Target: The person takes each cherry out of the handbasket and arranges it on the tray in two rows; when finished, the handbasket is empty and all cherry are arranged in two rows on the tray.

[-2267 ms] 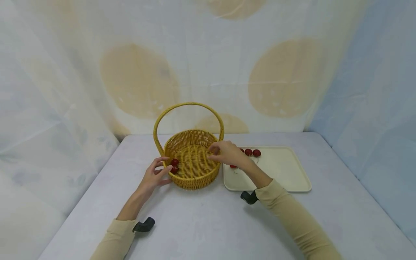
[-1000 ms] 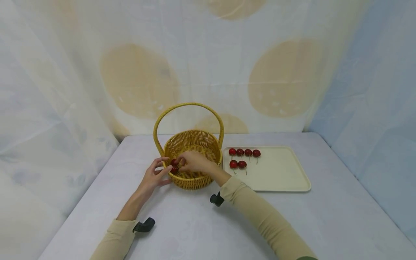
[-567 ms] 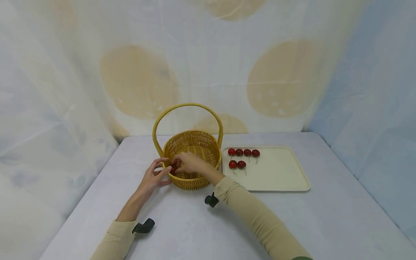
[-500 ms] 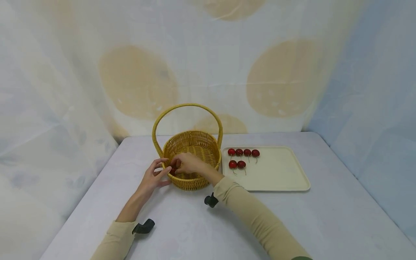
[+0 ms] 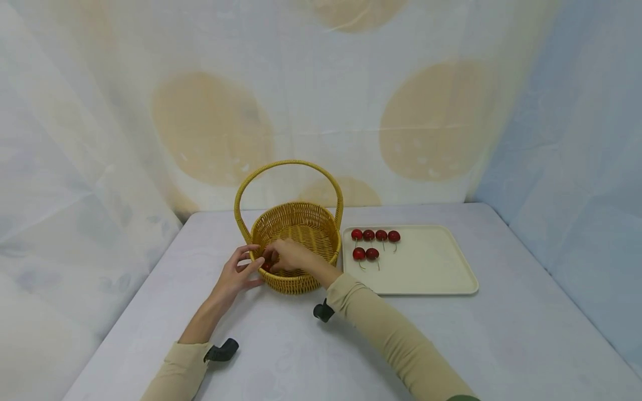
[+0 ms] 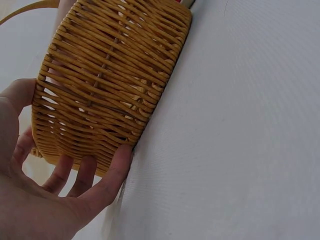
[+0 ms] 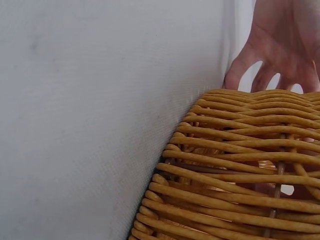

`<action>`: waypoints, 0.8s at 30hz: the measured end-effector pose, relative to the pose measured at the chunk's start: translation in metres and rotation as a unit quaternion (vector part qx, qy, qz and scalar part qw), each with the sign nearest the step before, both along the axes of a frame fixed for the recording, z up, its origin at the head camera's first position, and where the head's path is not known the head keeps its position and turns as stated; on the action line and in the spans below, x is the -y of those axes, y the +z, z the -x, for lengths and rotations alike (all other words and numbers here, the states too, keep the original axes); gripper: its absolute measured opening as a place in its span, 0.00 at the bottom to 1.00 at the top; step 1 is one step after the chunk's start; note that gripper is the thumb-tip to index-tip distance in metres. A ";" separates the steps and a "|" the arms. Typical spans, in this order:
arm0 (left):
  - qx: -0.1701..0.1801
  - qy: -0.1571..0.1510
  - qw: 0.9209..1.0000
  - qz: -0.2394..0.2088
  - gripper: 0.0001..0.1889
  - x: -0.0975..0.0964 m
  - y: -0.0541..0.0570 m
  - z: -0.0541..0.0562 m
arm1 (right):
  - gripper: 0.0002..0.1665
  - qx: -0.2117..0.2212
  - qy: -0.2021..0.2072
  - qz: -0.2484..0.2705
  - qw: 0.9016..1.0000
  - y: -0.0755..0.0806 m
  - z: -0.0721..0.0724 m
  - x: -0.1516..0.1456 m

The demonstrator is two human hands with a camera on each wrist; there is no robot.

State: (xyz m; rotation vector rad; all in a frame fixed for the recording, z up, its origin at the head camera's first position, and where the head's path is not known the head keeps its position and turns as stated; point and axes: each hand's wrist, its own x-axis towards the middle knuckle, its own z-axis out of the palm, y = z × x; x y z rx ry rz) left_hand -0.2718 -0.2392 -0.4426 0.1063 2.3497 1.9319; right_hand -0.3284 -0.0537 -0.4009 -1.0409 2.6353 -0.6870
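My left hand [image 5: 237, 274] grips the near left side of a round yellow wicker basket [image 5: 296, 284], thumb at the rim and fingers against the outer wall. That hold shows closely in the left wrist view, where the hand [image 6: 50, 195] is around the woven side. Inside the basket, my right hand [image 5: 291, 256] reaches down at the left wall, its curled fingers pinching at the cherries there. One red cherry [image 5: 267, 267] shows just beside the fingertips; another is hidden under them. In the right wrist view, the basket wall [image 7: 240, 165] hides the right hand's fingers.
A cream rectangular tray [image 5: 431, 267] stands right of the basket, with two rows of stemmed cherries [image 5: 372, 254] toward its left. The tall basket handle [image 5: 290, 162] arches over the basket. Patterned cloth [image 5: 326, 100] hangs behind the table.
My right hand has moved left from the basket's right rim to its left inner wall, uncovering the tray's cherries and covering those in the basket. The left hand has kept its hold.
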 end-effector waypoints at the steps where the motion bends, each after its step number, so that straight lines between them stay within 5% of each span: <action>1: -0.001 0.000 1.000 0.000 0.32 0.000 0.000 0.000 | 0.18 0.002 -0.002 -0.003 1.000 0.000 0.000 0.000; 16: 0.009 -0.001 1.000 -0.005 0.32 0.000 0.000 0.001 | 0.16 0.017 -0.010 -0.014 1.000 -0.001 0.001 -0.002; 24: 0.019 -0.009 1.000 -0.014 0.33 -0.005 0.017 -0.009 | 0.15 0.017 -0.011 -0.013 1.000 -0.002 0.001 -0.001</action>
